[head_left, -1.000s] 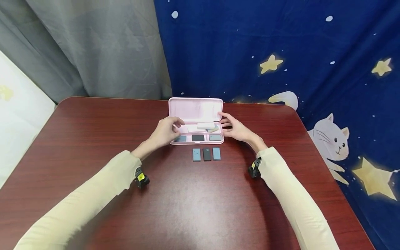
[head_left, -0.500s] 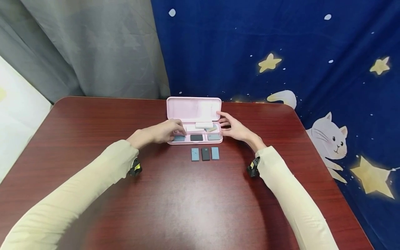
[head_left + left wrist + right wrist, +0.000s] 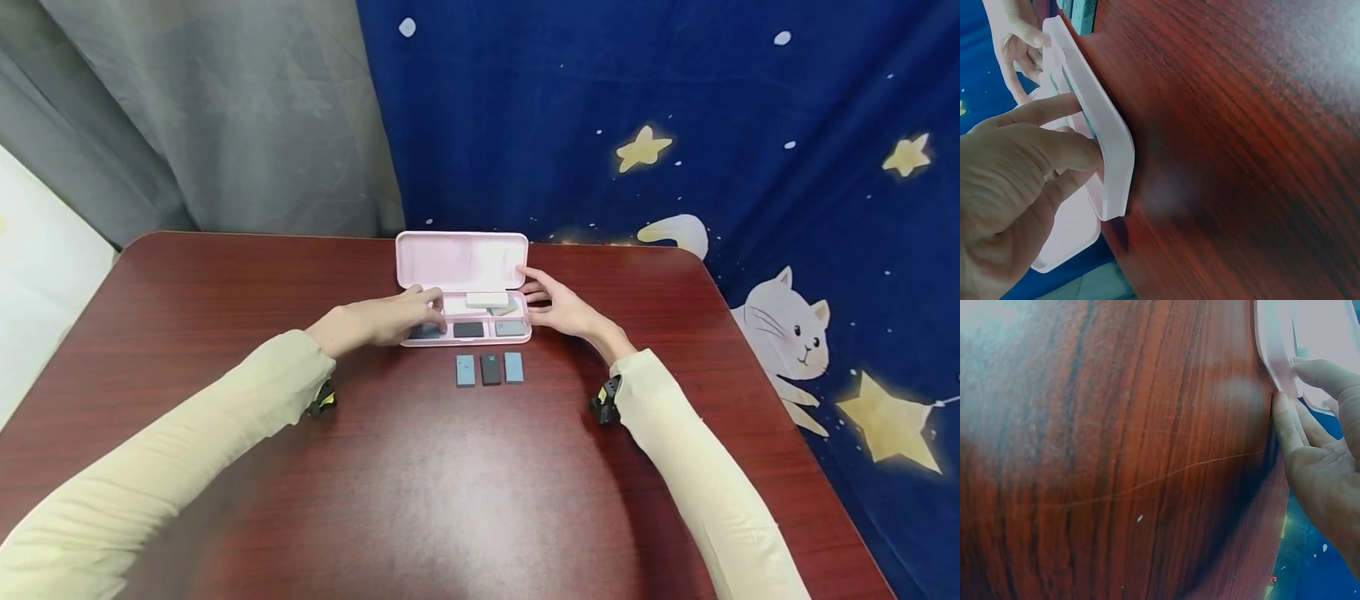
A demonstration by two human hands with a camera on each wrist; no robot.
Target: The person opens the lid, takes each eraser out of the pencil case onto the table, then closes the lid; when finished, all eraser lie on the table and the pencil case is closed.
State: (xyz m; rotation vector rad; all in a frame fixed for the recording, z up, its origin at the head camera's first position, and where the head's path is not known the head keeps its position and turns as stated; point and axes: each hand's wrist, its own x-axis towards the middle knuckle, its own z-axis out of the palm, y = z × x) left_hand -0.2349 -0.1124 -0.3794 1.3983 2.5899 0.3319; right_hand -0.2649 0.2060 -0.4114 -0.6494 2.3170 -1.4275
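Note:
An open pink pencil case [image 3: 471, 343] stands near the table's back edge, lid raised behind it. My left hand [image 3: 397, 317] reaches over its left end, thumb and fingers dipping inside the front-left compartment, as the left wrist view [image 3: 1016, 162] also shows. A blue-grey block [image 3: 425, 332] lies there under the fingertips, which are partly hidden; I cannot tell whether they grip it. A black block [image 3: 468, 330] and a grey-blue block [image 3: 510, 328] sit in the other front compartments. My right hand [image 3: 562, 310] touches the case's right end with fairly straight fingers, one fingertip by the lid.
Three small flat blocks stand in a row in front of the case: blue [image 3: 465, 371], black [image 3: 491, 369] and light blue [image 3: 513, 367]. White pieces [image 3: 487, 300] lie in the rear compartment. A blue curtain [image 3: 525, 125] hangs behind the reddish-brown table [image 3: 405, 500].
My left hand has shifted from above the case's left end down into the front-left compartment. The right hand stays at the right end. The whole view has drifted slightly.

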